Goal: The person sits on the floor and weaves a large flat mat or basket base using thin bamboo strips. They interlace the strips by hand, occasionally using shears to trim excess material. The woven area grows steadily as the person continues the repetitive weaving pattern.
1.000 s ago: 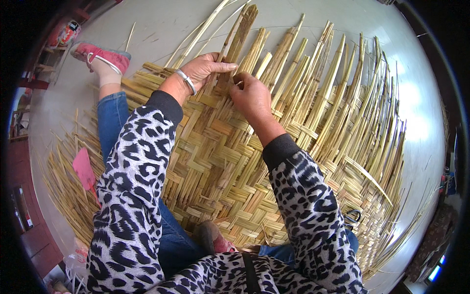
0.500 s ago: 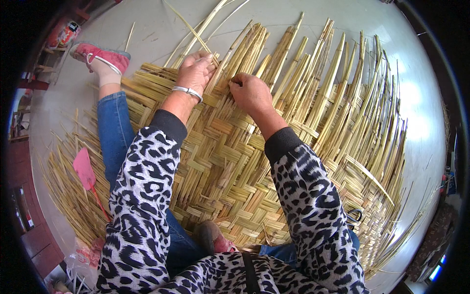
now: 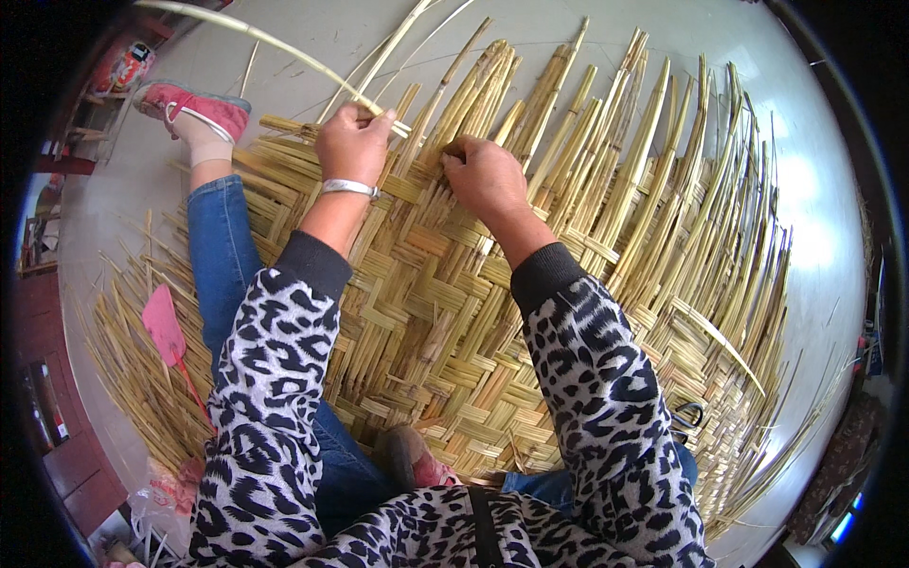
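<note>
A large woven mat of flat yellow-green reed strips [image 3: 437, 301] spreads before me. My left hand [image 3: 352, 151], with a silver bangle at the wrist, pinches a long pale reed strip [image 3: 308, 62] over the mat's far edge. That strip curves away to the upper left, its short end poking out right of my fingers. My right hand [image 3: 490, 178] is curled, thumb and forefinger together, against the base of a bundle of unwoven reed ends [image 3: 488, 80]. The fingers hide what they grip there, apparently reeds of that bundle.
Loose reed ends fan out along the mat's right and left sides. A pink fly swatter [image 3: 163, 324] lies on the left reeds, near my outstretched leg and pink shoe [image 3: 206, 112]. A black-handled tool [image 3: 687, 415] rests on the mat at right. More thin strips [image 3: 398, 47] lie on the grey floor beyond.
My left hand has shifted left and slightly down, swinging the pale strip out to the upper left, away from the bundle. The right hand stays nearly in place.
</note>
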